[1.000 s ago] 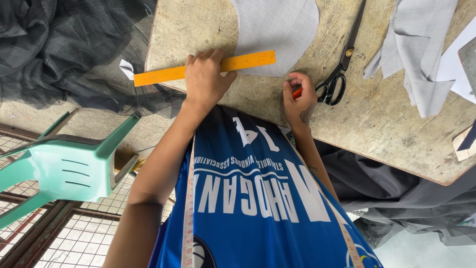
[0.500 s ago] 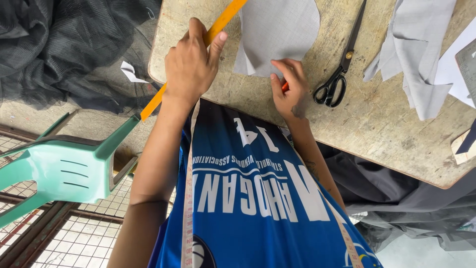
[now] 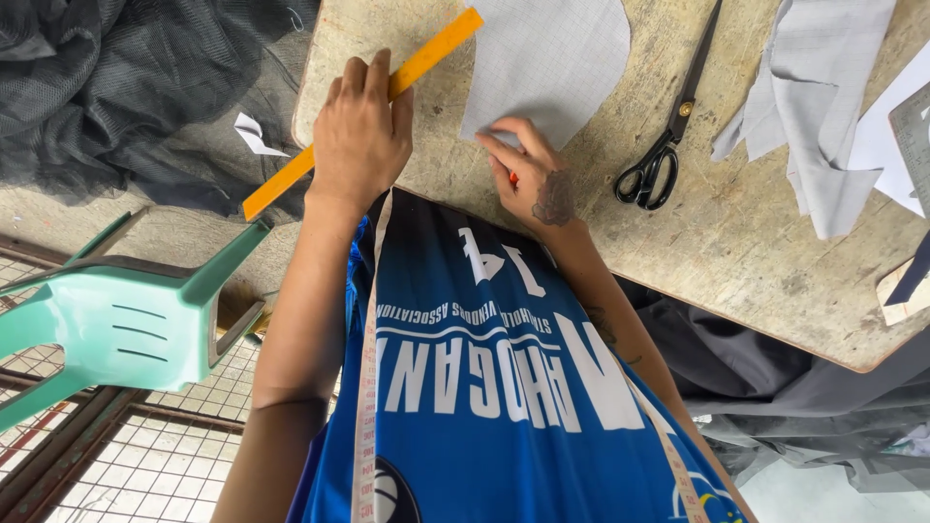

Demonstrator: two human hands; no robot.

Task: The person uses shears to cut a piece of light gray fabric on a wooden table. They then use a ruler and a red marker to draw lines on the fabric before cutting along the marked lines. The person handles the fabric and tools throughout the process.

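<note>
My left hand (image 3: 360, 136) grips an orange ruler (image 3: 441, 44) that lies tilted across the near left corner of the wooden table (image 3: 756, 232), its lower end hanging past the edge. My right hand (image 3: 528, 169) rests its fingertips on the near edge of a grey checked fabric piece (image 3: 547, 63) and holds a small red marker between the fingers. A tape measure (image 3: 366, 387) hangs round my neck over a blue jersey.
Black scissors (image 3: 668, 145) lie on the table right of the fabric piece. More grey cloth pieces (image 3: 823, 107) sit at the far right. A green plastic chair (image 3: 126, 320) stands at the left below dark netting (image 3: 126, 87). Dark cloth (image 3: 775, 387) hangs under the table.
My left hand has swung the ruler from lying level to steeply tilted and slid it left. My right hand has moved from beside the scissors up onto the fabric piece's edge.
</note>
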